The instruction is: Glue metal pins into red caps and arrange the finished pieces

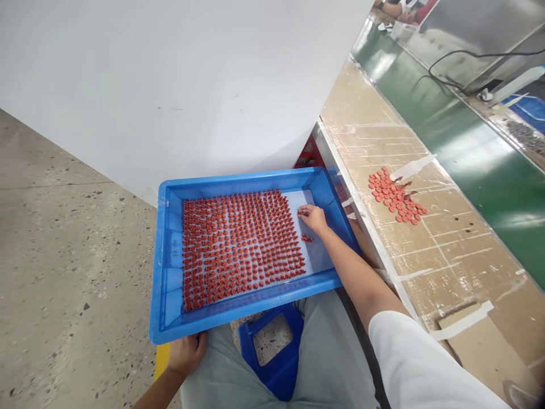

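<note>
A blue plastic tray rests across my lap. Rows of small red-brown pointed pieces stand upright on its pale liner. My right hand is inside the tray at the right end of the rows, fingertips pinched on a small red piece; its exact kind is too small to make out. A few loose red pieces lie just below that hand. My left hand is curled under the tray's near left rim, with its fingers partly hidden.
To the right, a cardboard-covered bench carries a cluster of flat red discs. A white panel rises behind the tray. Below it is a blue stool. A green strip runs beyond the bench, and another person's arm shows far off.
</note>
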The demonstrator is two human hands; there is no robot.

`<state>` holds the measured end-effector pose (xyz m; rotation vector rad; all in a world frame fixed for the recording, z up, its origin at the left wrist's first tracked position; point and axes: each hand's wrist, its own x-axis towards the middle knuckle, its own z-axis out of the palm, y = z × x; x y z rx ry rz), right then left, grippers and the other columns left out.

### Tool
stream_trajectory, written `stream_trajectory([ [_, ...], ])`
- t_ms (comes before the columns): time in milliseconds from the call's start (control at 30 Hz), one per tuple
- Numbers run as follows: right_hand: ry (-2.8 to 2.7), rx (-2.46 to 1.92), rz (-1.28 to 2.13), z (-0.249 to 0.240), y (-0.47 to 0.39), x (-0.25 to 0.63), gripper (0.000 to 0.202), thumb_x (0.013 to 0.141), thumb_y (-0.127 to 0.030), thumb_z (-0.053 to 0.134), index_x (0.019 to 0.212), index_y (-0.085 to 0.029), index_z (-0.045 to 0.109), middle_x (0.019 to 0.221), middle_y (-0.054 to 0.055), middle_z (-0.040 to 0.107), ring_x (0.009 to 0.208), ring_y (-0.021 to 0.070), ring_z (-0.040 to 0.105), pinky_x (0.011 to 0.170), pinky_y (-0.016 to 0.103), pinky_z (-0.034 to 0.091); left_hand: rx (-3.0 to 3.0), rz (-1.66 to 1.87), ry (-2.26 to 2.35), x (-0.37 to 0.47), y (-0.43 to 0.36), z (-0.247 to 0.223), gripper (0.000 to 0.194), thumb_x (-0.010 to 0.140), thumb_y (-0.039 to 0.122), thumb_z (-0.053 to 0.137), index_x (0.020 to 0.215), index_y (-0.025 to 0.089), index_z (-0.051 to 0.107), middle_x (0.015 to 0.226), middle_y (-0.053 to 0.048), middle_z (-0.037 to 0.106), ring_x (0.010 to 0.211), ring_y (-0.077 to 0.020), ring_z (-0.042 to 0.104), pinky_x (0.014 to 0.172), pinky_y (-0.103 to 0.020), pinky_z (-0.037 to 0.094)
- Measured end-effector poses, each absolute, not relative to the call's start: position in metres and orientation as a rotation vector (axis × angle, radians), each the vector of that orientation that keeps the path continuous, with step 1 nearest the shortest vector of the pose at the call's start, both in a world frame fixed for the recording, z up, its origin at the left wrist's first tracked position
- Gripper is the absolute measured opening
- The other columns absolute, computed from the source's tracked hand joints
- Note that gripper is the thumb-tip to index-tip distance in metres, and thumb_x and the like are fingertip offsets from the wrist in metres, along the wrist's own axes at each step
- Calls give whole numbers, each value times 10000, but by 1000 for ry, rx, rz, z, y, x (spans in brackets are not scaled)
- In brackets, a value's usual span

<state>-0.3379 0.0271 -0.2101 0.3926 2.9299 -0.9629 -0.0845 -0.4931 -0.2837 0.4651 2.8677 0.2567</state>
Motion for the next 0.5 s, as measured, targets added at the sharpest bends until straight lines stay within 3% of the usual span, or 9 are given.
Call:
stream_trajectory([
  [233,2998,396,-947,-215,26,-369,321,754,-265,687,1054,-161,641,966,57,737,893,149,692,863,260,509,469,306,2868,-83,-494,-285,350,851,322,407,565,231,587,647,-74,683,649,-259,636,629,-368,427],
  [500,3027,329,-884,-216,21,-409,343,766,-231,659,1105,-184,643,992,50,734,946,170,680,901,286,490,416,354,2870,-81,-495,-287,328,832,337,406,580,227,583,661,-90,678,648,-258,634,631,-371,451],
])
